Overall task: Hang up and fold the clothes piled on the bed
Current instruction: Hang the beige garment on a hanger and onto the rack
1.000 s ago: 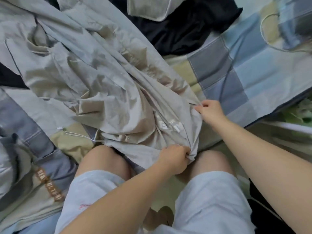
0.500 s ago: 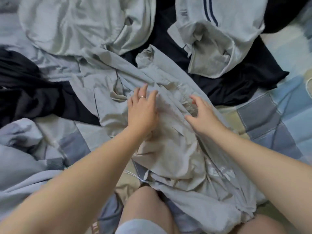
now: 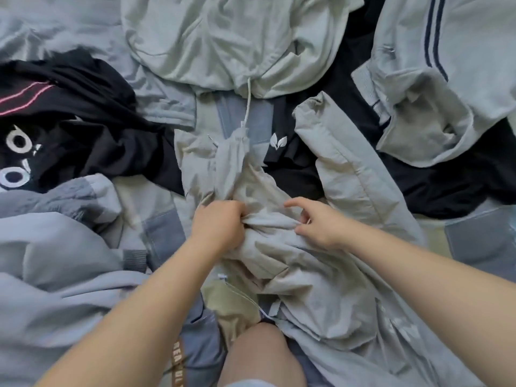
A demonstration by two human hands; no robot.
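A crumpled light grey-beige garment [image 3: 321, 289] lies across the middle of the bed, one long part [image 3: 343, 166] stretching up and right. My left hand [image 3: 220, 227] grips a bunched fold of it with curled fingers. My right hand [image 3: 315, 222] rests on the same fabric just to the right, index finger stretched out, the other fingers bent and pinching a ridge of cloth. Both hands sit close together over the garment's centre.
Around it lie a pale green hoodie [image 3: 223, 43] with a drawstring, a black garment with cartoon eyes [image 3: 55, 129], a grey sweatshirt [image 3: 55, 275] at left, grey striped shorts [image 3: 435, 79] at top right, and dark clothes [image 3: 432, 180]. My knee [image 3: 259, 356] is at the bottom.
My hands left the garment's lower edge near my knees, reached up flat onto its middle, and now the left hand has closed on a fold. The view shifted up the bed.
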